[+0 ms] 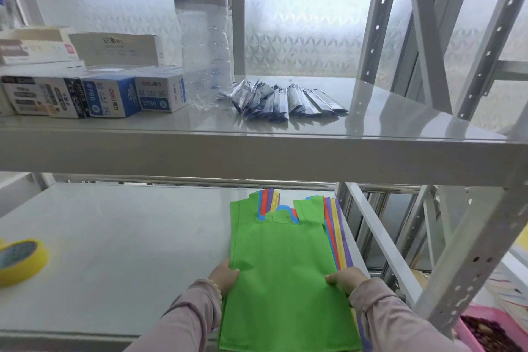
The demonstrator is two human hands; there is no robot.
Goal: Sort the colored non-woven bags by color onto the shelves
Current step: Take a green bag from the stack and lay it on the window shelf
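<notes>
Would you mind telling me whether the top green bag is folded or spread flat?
Spread flat: the green bag lies full length on the stack, straps extended; left hand and right hand grip its side edges.

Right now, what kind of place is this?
Likely a stockroom or supply storage spot beside a frosted window. Cues: grey slotted metal shelving, stationery boxes lined up on its upper level, and a stack of colored bags on the level below.
</notes>
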